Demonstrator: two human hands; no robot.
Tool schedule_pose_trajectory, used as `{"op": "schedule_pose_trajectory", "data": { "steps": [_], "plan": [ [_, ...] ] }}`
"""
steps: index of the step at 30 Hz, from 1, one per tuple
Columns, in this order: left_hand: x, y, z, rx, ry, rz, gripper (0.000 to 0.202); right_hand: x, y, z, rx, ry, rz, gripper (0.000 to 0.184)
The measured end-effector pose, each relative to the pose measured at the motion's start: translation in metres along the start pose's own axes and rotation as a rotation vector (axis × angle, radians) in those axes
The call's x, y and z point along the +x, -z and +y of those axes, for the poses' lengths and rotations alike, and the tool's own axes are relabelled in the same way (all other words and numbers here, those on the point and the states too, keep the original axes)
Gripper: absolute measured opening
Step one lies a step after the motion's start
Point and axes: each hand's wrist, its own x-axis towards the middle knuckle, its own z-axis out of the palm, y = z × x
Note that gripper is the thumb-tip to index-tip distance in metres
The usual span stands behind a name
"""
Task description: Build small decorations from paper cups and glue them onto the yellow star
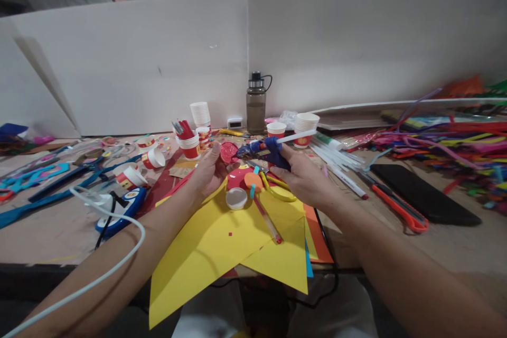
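My left hand (212, 171) grips a small red round piece (228, 152) by its edge, its face turned toward me. In my right hand (299, 171) is a blue hot glue gun (269, 151) with a white glue stick (298, 136) out of its back. Its nozzle is at the right edge of the red piece; whether they touch I cannot tell. Below lie a white paper cup (236, 198), an orange paper disc (253, 181) with small blue strips, a pen with a red tip (269, 222) and yellow-handled scissors (282, 193), over sheets of yellow paper (206, 245).
Paper cups stand stacked at the back (304, 124), and several lie tipped at left (130, 177). A water bottle (256, 105) stands by the white board. Right are white glue sticks (336, 161), an orange cutter (400, 208), a black phone (425, 194) and coloured pipe cleaners (447, 150). A white cable (138, 240) crosses my left forearm.
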Motion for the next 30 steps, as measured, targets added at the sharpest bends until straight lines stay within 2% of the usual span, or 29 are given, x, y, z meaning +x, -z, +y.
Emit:
{"op": "schedule_pose_trajectory", "data": {
  "steps": [5,11,16,19,24,28,30],
  "plan": [
    [-0.001,0.002,-0.005,0.013,0.043,-0.001,0.028,0.003,-0.005,0.003,0.066,0.022,0.016,0.047],
    [-0.004,-0.001,-0.004,0.049,0.069,-0.042,0.036,0.001,0.001,0.001,-0.016,-0.082,0.084,0.046],
    [-0.001,-0.002,0.001,0.017,0.014,0.023,0.031,0.001,0.000,0.004,0.023,-0.029,0.019,0.041],
    [0.001,-0.002,0.002,0.017,0.004,0.062,0.030,0.004,-0.001,0.010,0.071,-0.050,0.035,0.043],
    [0.002,-0.003,0.001,0.010,-0.001,0.077,0.031,0.009,0.007,0.028,0.190,-0.211,0.176,0.041],
    [0.001,-0.001,-0.004,0.020,0.060,0.063,0.032,0.008,0.019,0.056,0.118,-0.385,0.216,0.027],
    [0.002,0.001,-0.005,0.025,0.063,0.043,0.032,0.009,0.024,0.072,0.003,-0.509,0.234,0.025]
  ]
}}
